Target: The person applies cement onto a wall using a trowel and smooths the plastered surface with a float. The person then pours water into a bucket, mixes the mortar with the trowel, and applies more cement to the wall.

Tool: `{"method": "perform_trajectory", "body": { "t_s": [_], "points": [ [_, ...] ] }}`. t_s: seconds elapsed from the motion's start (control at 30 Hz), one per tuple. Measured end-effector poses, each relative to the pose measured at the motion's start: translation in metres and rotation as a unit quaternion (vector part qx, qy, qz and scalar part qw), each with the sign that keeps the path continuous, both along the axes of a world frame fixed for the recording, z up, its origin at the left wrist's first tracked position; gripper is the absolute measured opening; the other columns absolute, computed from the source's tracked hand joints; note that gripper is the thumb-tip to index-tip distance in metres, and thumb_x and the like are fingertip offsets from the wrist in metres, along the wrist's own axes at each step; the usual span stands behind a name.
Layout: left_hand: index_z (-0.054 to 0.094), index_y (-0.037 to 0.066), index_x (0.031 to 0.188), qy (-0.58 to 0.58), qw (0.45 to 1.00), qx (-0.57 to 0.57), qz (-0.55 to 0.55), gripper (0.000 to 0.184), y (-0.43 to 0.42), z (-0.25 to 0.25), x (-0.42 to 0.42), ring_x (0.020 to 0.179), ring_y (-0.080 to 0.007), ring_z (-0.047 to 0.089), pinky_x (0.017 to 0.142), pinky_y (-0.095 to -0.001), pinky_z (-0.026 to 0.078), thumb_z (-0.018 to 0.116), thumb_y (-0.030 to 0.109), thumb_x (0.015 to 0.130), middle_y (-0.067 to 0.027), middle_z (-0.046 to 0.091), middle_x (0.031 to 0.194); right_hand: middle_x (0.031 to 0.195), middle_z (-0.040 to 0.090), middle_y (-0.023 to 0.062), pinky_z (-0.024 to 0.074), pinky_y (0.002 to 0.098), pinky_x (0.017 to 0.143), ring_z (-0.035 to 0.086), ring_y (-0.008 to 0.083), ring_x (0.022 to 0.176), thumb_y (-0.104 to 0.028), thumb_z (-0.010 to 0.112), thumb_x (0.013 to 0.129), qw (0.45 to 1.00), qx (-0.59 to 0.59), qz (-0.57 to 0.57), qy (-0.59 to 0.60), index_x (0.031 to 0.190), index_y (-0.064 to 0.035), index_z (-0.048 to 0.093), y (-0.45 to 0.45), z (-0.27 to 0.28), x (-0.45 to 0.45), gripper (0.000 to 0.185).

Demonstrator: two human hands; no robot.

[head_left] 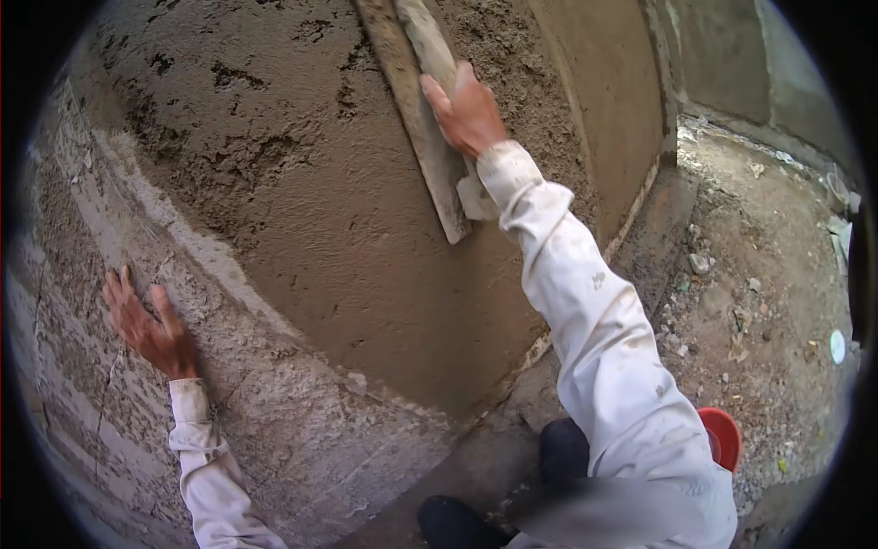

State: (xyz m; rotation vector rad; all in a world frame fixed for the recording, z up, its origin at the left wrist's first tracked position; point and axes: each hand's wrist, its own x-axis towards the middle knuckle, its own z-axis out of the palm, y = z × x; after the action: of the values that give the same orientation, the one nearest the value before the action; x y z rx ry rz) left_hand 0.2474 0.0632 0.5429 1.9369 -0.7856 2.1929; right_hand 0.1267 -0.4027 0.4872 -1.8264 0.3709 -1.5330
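Nearest, the person's dark shoes stand at about 6 o'clock on the ground, with a red container at 4 o'clock, partly hidden by the sleeve. At 9 o'clock the left hand is open, fingers spread, against the bare, scuffed masonry, which runs from 7 to 9 o'clock and carries no fresh coat. At 12 o'clock the right hand is closed around the handle of a long wooden float, its blade lying along the wet plaster. Condition of the coat: from the centre down to 6 o'clock it reads as largely levelled, with faint drag marks and small pits. Defects are noted at 10 and 11 o'clock, where torn, crumbly patches and open hollows break the face, and at 1 o'clock, where a coarse band lies beyond the float. In this inspector's judgement, the coating is well advanced, the flattening only partly complete; those rough zones lack an even finish. Farther off, past a raised edge, a smoother brown section appears more uniform. At 3 o'clock lies littered ground; farthest, at 2 o'clock, stands a grey-green wall.
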Motion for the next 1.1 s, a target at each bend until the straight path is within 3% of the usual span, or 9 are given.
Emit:
{"method": "perform_trajectory", "body": {
  "t_s": [0.1,0.2,0.3,0.33,0.4,0.47,0.53,0.63,1.1],
  "points": [
    [0.044,0.016,0.149,-0.008,1.0,0.002,-0.009,0.059,-0.003,-0.002,-0.004,0.149,-0.0334,0.027,0.121,-0.0528,0.012,0.041,0.049,0.101,-0.0114,0.038,0.157,0.097,0.066,0.0386,0.0545,0.0518,0.084,0.068,0.0501,0.093,-0.044,0.054,0.099,0.997,0.051,0.003,-0.055,0.123,0.0122,0.047,-0.004,-0.079,0.008,0.061],
    [0.045,0.016,0.149,-0.016,1.0,0.0,-0.002,0.059,-0.002,-0.002,-0.005,0.148,-0.0337,0.027,0.121,-0.0522,0.013,0.042,0.049,0.101,-0.0113,0.039,0.157,0.102,0.064,0.041,0.0531,0.0525,0.086,0.067,0.0506,0.098,-0.044,0.054,0.099,0.997,0.06,-0.021,-0.033,0.126,0.0137,0.045,0.009,-0.089,0.001,0.065],
    [0.044,0.016,0.15,-0.017,1.0,-0.005,0.001,0.059,-0.005,-0.001,-0.007,0.149,-0.0332,0.027,0.121,-0.0517,0.013,0.042,0.049,0.101,-0.011,0.038,0.157,0.091,0.067,0.0352,0.0556,0.0498,0.073,0.07,0.0423,0.083,-0.044,0.052,0.1,0.996,0.035,-0.042,-0.072,0.123,0.0141,0.046,-0.007,-0.061,0.02,0.063],
    [0.043,0.016,0.15,-0.014,1.0,-0.004,0.003,0.059,-0.005,-0.002,-0.009,0.149,-0.0329,0.027,0.121,-0.0515,0.013,0.042,0.049,0.101,-0.0109,0.038,0.158,0.077,0.067,0.0239,0.0547,0.0433,0.059,0.068,0.0291,0.067,-0.043,0.051,0.101,0.998,0.041,-0.017,-0.04,0.12,0.0137,0.047,-0.006,-0.034,0.01,0.06],
    [0.043,0.016,0.15,-0.003,1.0,-0.007,0.007,0.06,-0.005,-0.002,-0.01,0.149,-0.0326,0.026,0.122,-0.0514,0.012,0.042,0.05,0.101,-0.0109,0.038,0.158,0.068,0.063,0.0123,0.0505,0.0371,0.049,0.06,0.0188,0.056,-0.042,0.05,0.102,0.999,0.048,0.016,0.005,0.118,0.0126,0.047,-0.02,0.017,0.007,0.057],
    [0.042,0.016,0.15,0.002,1.0,-0.009,0.007,0.06,-0.007,-0.003,-0.01,0.149,-0.0324,0.026,0.122,-0.0514,0.012,0.042,0.05,0.101,-0.0107,0.038,0.158,0.082,0.065,0.0223,0.0583,0.0411,0.061,0.065,0.0264,0.062,-0.043,0.054,0.1,1.0,0.016,-0.019,-0.003,0.115,0.0124,0.046,-0.036,0.063,0.009,0.058],
    [0.042,0.016,0.15,0.001,1.0,-0.008,0.01,0.06,-0.008,-0.002,-0.012,0.149,-0.0324,0.026,0.122,-0.0515,0.012,0.042,0.05,0.101,-0.0105,0.037,0.158,0.091,0.066,0.0252,0.0583,0.0387,0.056,0.066,0.0263,0.061,-0.044,0.054,0.1,0.997,-0.004,-0.063,-0.049,0.115,0.0133,0.047,-0.071,0.097,0.035,0.059],
    [0.041,0.015,0.151,0.01,1.0,-0.01,0.012,0.062,-0.009,-0.002,-0.01,0.15,-0.0307,0.023,0.123,-0.0526,0.009,0.039,0.051,0.1,-0.0092,0.035,0.16,0.117,0.062,0.0362,0.0504,0.048,0.098,0.064,0.0449,0.11,-0.044,0.056,0.096,0.997,0.036,-0.056,-0.042,0.126,0.0135,0.048,-0.06,0.11,0.012,0.066],
    [0.049,0.01,0.146,-0.019,1.0,0.018,-0.005,0.055,-0.008,-0.002,-0.008,0.148,-0.0352,0.029,0.12,-0.0515,0.016,0.046,0.043,0.101,-0.0147,0.041,0.156,0.115,0.062,0.0373,0.048,0.0498,0.099,0.061,0.0498,0.111,-0.04,0.056,0.097,0.99,0.137,0.022,-0.037,0.125,0.0136,0.047,-0.042,-0.021,0.011,0.061]
  ]
}}
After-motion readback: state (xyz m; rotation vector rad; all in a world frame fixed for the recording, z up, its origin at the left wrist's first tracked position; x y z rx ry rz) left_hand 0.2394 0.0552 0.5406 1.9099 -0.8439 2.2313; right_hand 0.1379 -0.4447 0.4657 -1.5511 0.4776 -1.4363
